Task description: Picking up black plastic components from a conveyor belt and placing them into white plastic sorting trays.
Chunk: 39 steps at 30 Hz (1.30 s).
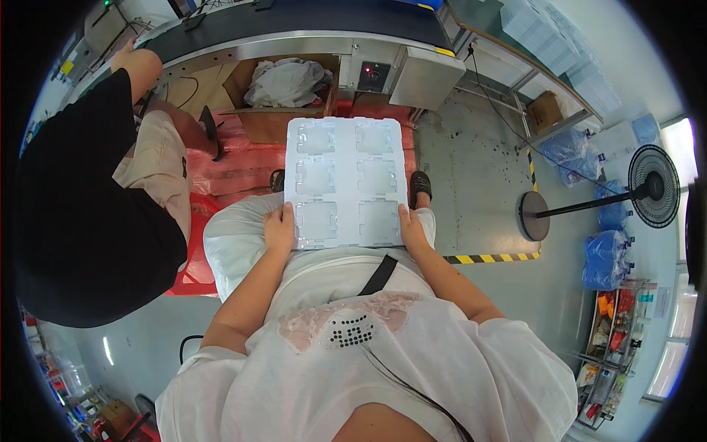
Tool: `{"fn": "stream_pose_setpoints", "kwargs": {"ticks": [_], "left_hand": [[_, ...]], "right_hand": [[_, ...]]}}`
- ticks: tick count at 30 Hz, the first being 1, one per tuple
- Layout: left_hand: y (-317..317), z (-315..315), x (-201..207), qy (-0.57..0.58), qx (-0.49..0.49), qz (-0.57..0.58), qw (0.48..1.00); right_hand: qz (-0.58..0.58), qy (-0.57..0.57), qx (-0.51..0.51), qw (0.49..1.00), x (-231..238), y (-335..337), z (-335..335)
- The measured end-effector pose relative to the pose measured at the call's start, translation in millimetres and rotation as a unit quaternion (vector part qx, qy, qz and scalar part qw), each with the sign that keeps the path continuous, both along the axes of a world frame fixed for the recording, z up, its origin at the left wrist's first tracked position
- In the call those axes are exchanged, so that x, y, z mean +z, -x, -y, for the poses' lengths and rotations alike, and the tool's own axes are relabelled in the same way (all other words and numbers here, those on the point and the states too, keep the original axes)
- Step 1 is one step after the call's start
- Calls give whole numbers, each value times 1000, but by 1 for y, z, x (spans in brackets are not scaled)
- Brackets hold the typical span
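Note:
A white plastic tray [347, 177] with several square recesses in two columns rests over my lap. The recesses look pale and clear, and I cannot make out anything in them. My left hand [279, 227] grips the tray's near left edge, thumb on top and the other fingers mostly hidden. On the near right edge, my right hand [414, 227] holds it the same way. Whether one tray or a stack is in my hands, I cannot tell.
Ahead runs a dark conveyor belt [294, 33], with a cardboard box [272, 125] holding crumpled clear plastic below it. A person in black [96, 199] sits close at my left. At right stand a fan [655, 184], wrapped blue water bottles [607, 258] and stacked white trays [552, 37].

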<state>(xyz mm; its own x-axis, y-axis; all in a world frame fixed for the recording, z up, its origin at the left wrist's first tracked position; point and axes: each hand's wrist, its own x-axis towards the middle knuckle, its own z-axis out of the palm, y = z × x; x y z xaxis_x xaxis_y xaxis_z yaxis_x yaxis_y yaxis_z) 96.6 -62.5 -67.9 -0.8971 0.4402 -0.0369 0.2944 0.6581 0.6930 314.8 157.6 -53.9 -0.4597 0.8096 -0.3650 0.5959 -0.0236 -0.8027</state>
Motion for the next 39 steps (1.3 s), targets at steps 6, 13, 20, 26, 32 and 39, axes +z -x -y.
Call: {"fn": "stream_pose_setpoints", "kwargs": {"ticks": [6, 13, 20, 26, 32, 39], "left_hand": [[6, 3, 32, -97, -19, 142, 985], [-2, 11, 18, 32, -45, 97, 994], [12, 10, 50, 138, -139, 198, 960], [56, 1, 138, 57, -152, 173, 971], [157, -133, 265, -246, -159, -118, 949], [283, -308, 251, 85, 74, -410, 905]], "right_hand": [[29, 113, 13, 993, 32, -3, 4], [170, -66, 153, 971, 38, 0, -4], [273, -147, 395, 865, 165, 56, -81], [-154, -266, 273, 912, 290, 172, -124], [40, -427, 143, 892, 275, 337, -231], [194, -513, -63, 834, 227, 395, -228]]}}
